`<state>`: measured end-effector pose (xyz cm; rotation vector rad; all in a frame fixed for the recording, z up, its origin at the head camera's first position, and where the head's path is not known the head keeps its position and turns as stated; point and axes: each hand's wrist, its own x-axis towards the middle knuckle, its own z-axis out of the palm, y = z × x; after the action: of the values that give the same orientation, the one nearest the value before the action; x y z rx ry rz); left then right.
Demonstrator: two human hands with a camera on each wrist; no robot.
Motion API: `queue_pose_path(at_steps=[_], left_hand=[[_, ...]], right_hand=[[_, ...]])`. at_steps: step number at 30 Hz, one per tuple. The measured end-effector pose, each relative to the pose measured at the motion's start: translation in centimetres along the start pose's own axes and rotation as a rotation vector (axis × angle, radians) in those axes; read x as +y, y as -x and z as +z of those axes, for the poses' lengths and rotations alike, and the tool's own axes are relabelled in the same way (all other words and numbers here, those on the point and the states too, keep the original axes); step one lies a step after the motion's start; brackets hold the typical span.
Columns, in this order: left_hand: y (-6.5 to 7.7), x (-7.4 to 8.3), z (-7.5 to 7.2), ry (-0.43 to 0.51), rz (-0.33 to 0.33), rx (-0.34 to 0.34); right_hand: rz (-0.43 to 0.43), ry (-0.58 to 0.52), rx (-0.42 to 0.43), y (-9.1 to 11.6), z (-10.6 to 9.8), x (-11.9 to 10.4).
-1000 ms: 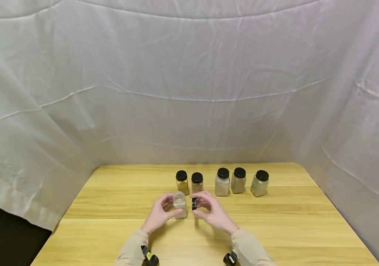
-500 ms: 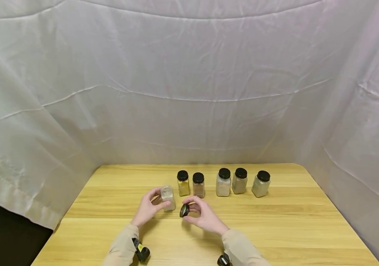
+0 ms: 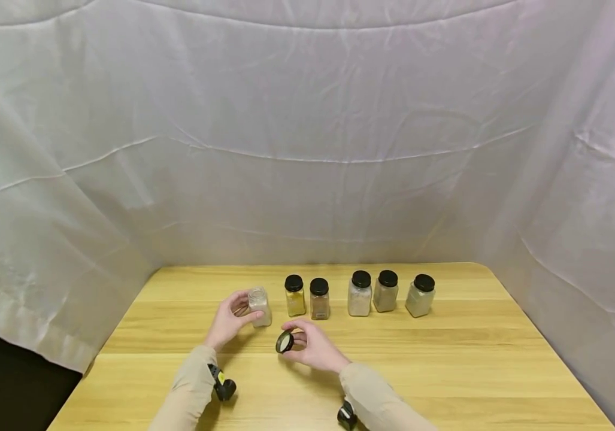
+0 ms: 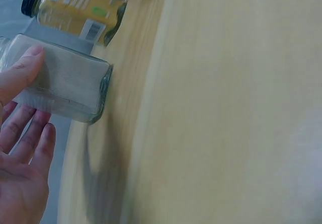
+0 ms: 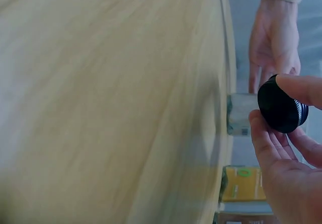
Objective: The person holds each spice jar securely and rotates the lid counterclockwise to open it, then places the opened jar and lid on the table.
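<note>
My left hand [image 3: 226, 322] grips an uncapped square glass jar [image 3: 260, 310] of pale powder, thumb on the near side. The jar is roughly upright; whether its base touches the table I cannot tell. In the left wrist view the thumb lies across the jar's wall [image 4: 70, 78], with the other fingers on its opposite side. My right hand [image 3: 315, 347] pinches a round black screw lid [image 3: 284, 342] on edge between thumb and fingers, its pale inside turned partly to the head view. The lid [image 5: 280, 104] is apart from the jar, nearer me and to its right.
A capped jar of yellow powder [image 3: 295, 299] and one of brown powder [image 3: 319, 302] stand right of the held jar. Farther right are three more capped jars: one whitish [image 3: 360, 299], one greyish [image 3: 385, 296], one pale [image 3: 420, 299]. A light curtain [image 3: 307, 197] surrounds the wooden table [image 3: 474, 359].
My left hand has carried the open jar left and away from me. The right hand has moved left with the lid, whose inside has turned toward the head view.
</note>
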<state>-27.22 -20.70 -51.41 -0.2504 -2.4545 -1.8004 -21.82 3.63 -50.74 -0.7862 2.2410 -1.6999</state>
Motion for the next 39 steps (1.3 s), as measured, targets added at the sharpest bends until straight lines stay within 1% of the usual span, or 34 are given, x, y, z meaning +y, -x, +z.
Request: queue_pose_path(at_steps=[6, 8, 12, 15, 19, 23, 25, 31, 35, 39], left_hand=[[-0.9, 0.2, -0.6, 0.002, -0.004, -0.026], [-1.1, 0.4, -0.7, 0.005, -0.016, -0.032], [-1.5, 0.6, -0.8, 0.024, -0.034, -0.043], [-1.6, 0.6, -0.9, 0.052, -0.021, -0.06], [-1.6, 0.5, -1.1, 0.082, 0.03, -0.1], [-1.4, 0.3, -1.5, 0.098, 0.064, -0.125], [-1.3, 0.2, -1.8, 0.088, 0.067, -0.122], [-0.9, -0.1, -2.6, 0.008, 0.034, -0.069], [-0.6, -0.4, -3.2, -0.002, 0.012, -0.04], [-0.4, -0.7, -3.6, -0.018, -0.009, -0.021]], right_hand=[[0.083, -0.009, 0.006, -1.1, 1.1, -0.1], [0.106, 0.0, 0.007, -1.6, 1.4, -0.1], [0.126, 0.022, 0.011, -2.5, 2.0, 0.1], [0.124, 0.017, 0.022, -3.1, 2.4, 0.3], [0.125, 0.024, 0.037, -4.0, 2.7, 0.4], [0.142, 0.085, 0.056, -4.9, 3.2, 0.4], [0.149, 0.127, 0.066, -5.3, 3.5, 0.4], [0.143, 0.278, 0.089, -6.5, 4.2, 0.5], [0.136, 0.336, 0.098, -7.1, 4.5, 0.6], [0.108, 0.405, 0.111, -7.7, 4.9, 0.8]])
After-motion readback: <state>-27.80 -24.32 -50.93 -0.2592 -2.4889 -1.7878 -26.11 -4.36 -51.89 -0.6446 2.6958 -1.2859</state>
